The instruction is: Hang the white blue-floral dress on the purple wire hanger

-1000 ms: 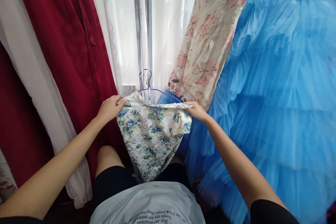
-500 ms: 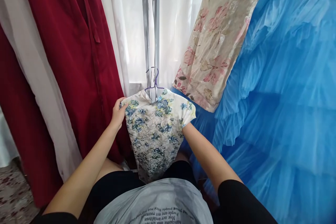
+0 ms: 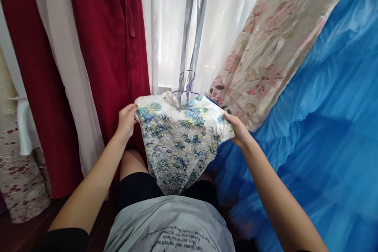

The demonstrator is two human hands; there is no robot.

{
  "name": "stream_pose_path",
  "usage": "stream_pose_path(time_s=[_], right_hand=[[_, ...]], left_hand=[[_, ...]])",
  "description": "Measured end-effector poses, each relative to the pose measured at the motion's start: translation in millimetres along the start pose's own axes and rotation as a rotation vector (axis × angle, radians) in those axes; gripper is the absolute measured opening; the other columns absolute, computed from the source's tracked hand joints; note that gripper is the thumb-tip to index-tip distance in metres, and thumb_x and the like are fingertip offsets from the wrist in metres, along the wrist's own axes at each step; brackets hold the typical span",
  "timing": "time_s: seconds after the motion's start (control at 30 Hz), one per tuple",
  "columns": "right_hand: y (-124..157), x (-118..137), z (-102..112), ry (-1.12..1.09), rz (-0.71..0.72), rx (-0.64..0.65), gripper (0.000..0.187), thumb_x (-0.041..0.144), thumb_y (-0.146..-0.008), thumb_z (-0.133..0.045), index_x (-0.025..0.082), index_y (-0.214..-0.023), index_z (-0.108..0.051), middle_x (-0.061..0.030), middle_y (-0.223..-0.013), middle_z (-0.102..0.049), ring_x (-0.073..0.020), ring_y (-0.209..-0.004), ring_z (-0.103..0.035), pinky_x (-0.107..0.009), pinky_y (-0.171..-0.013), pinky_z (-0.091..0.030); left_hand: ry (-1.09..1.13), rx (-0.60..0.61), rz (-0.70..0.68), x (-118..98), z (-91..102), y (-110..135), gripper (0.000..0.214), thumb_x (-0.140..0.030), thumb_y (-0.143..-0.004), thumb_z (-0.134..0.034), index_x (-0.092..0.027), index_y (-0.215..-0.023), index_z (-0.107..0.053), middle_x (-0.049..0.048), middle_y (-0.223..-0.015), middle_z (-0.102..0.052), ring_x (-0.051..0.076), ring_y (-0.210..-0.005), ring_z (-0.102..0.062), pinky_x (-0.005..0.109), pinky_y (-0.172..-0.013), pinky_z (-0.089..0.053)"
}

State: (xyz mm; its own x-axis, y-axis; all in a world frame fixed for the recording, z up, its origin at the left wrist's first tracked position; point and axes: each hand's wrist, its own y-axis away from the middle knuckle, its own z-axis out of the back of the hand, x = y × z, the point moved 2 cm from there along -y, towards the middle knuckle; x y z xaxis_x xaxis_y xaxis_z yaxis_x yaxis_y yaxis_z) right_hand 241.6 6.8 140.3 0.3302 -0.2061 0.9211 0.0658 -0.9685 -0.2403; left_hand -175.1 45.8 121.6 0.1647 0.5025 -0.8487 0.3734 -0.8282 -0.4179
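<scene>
Left hand [image 3: 126, 121] and right hand [image 3: 238, 129] each pinch opposite sleeves of a flowered shirt [image 3: 180, 141], spread flat on a purple hanger [image 3: 189, 89].

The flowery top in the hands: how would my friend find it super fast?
Start at the tall white cloth in the upper middle and go down to the purple hanger. The flowery top is held just below, between left hand and right hand. Its flowers are mostly blue, while the beige cloth nearby has pink ones.
</scene>
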Motion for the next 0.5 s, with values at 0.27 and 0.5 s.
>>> stream_pose_path(time_s=[0.27, 0.5], right_hand=[[15, 20, -22, -0.199, 0.28, -0.392, 0.024, 0.043, -0.081, -0.073, 0.019, -0.079, -0.067, -0.0019, -0.072, -0.07, -0.0211, -0.069, -0.069, -0.032, -0.065, -0.058], [131, 8, -71, 0.257, 0.503, -0.192, 0.029, 0.043, -0.093, -0.062, 0.019, -0.078, -0.067, 0.0014, -0.065, -0.055, -0.0136, -0.056, -0.049, -0.025, -0.05, -0.04]], left_hand=[[-0.531, 0.081, -0.61, -69, -28.6, 5, 0.071, -0.024, -0.074, -0.074, -0.022, -0.141, -0.052, 0.0128, -0.145, -0.055, 0.029, -0.129, -0.055, 0.044, -0.105, -0.048], [-1.061, 0.389, -0.957, -54, -73.0, 52, 0.102, -0.025, -0.071, -0.079, -0.026, -0.158, -0.026, 0.0158, -0.155, -0.042, 0.042, -0.145, -0.035, 0.068, -0.121, -0.009]])
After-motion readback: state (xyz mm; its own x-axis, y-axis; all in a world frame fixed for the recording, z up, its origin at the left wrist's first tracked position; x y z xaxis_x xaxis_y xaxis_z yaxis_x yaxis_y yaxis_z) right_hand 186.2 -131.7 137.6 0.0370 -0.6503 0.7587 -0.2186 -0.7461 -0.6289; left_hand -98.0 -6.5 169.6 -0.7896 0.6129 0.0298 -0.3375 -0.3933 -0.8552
